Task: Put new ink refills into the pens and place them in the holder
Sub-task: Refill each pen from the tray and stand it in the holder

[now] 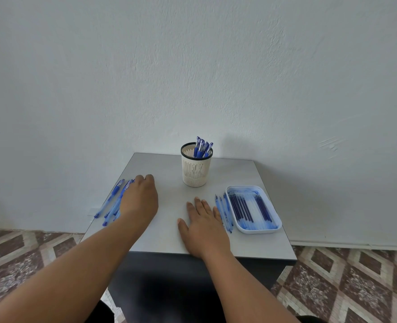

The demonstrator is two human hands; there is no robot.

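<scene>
**Both hands on the counter, pens to the left, refills to the right**

Head view: a small grey counter (pixel 169 229) stands against a pale wall (pixel 192 66), with a patterned tile floor (pixel 355 287) on either side. At the back middle of the counter stands a cream slotted holder (pixel 196 170) with a dark rim; several blue capped pens (pixel 203 149) stand in it, leaning to the right.

The left hand (pixel 140 198) reaches over a loose pile of blue pens (pixel 113 201) lying along the counter's left edge. Its fingers (pixel 144 178) curl downward at the far end of the pile; whether they are pinching a pen cannot be told, since the hand hides the contact. Part of the pile sticks out from under the hand toward the near-left edge.

The right hand (pixel 203 226) lies palm down on the counter near the front edge, its fingers straight and slightly spread, holding nothing. Just beside its little finger lie a few pale blue pen parts (pixel 224 212), side by side. Touching or nearly touching those on the right sits a white tray (pixel 274 226) holding a row of dark blue refills (pixel 241 206) and some paler tubes (pixel 253 212).
</scene>
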